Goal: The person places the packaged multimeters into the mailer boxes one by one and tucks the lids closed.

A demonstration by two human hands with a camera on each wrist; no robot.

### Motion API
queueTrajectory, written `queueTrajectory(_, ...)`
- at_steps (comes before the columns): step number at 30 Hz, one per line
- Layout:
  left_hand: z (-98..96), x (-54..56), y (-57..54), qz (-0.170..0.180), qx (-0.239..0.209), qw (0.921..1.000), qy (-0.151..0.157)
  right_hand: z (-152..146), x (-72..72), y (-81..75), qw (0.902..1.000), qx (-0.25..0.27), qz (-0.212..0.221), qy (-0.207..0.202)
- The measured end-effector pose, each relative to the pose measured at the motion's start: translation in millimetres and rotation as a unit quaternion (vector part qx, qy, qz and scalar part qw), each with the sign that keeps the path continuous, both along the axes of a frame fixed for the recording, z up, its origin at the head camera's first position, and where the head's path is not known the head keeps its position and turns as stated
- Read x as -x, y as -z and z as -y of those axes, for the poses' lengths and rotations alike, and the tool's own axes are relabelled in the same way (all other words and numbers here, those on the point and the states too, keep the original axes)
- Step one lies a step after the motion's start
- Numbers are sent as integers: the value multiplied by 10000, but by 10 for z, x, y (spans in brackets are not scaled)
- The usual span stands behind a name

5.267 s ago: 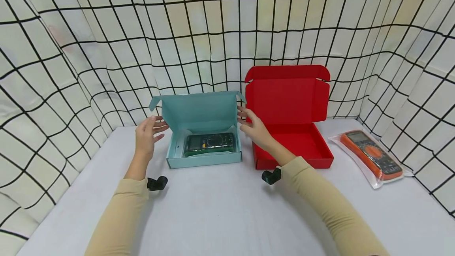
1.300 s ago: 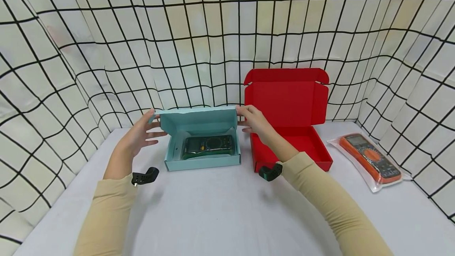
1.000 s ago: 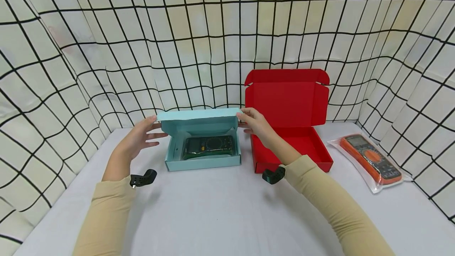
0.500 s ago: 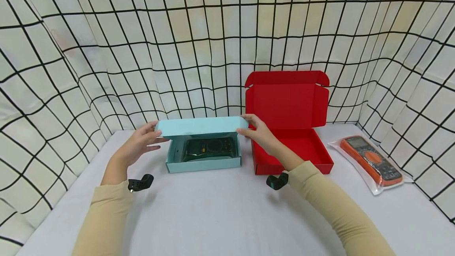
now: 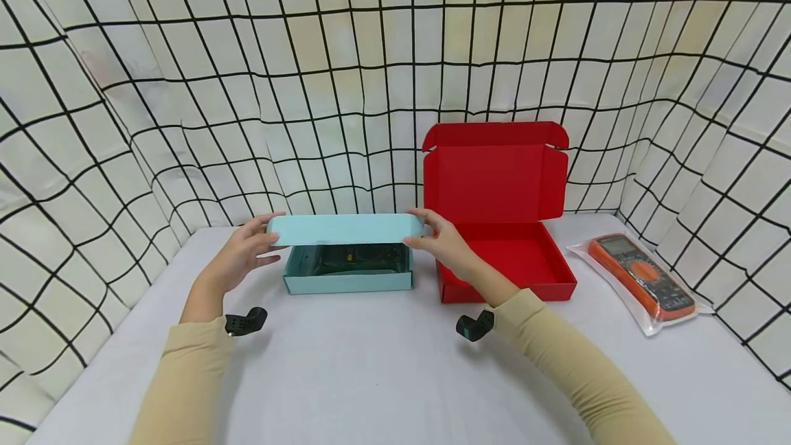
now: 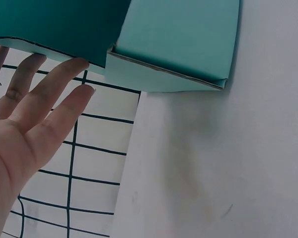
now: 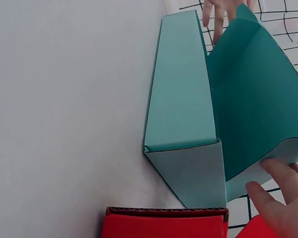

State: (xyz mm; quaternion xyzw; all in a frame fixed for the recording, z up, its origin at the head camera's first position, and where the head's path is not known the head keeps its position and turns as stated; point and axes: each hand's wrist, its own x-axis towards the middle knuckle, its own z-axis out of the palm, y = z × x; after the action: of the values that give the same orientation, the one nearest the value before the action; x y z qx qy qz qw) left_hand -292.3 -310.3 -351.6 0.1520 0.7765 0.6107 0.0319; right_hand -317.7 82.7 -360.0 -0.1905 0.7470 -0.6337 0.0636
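Note:
A light-blue cardboard box (image 5: 349, 284) sits on the table with its lid (image 5: 346, 229) partly lowered, the front flap facing me. Inside lies a dark multimeter (image 5: 358, 259), its upper part hidden by the lid. At the flap's left corner my left hand (image 5: 237, 256) pinches the lid, thumb in front, while the other fingers extend along its side. My right hand (image 5: 454, 253) pinches the opposite corner between thumb and index finger. In the right wrist view, the right fingertips (image 7: 270, 166) are against the lid's side; the gap between lid and box stands wide there.
Close on the right stands a red cardboard box (image 5: 507, 292), lid upright, under my right forearm. Farther right an orange multimeter (image 5: 643, 270) lies in a clear plastic bag. A white cloth with a black grid (image 5: 346, 88) encloses the back and sides of the table.
The blue lid has swung forward and down from upright, with both hands following it. Its front flap has folded down, and the lid covers more of the dark multimeter.

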Motion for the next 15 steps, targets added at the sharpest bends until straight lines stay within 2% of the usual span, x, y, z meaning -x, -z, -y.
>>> queueTrajectory(9, 59, -24, 94, -53, -120, 9998, 164, -25, -34, 49, 9994, -241, -153, -209)
queueTrajectory(15, 64, -47, 117, -116, 50, 9996, 252, -62, -54, 58, 9979, -473, -272, -360)
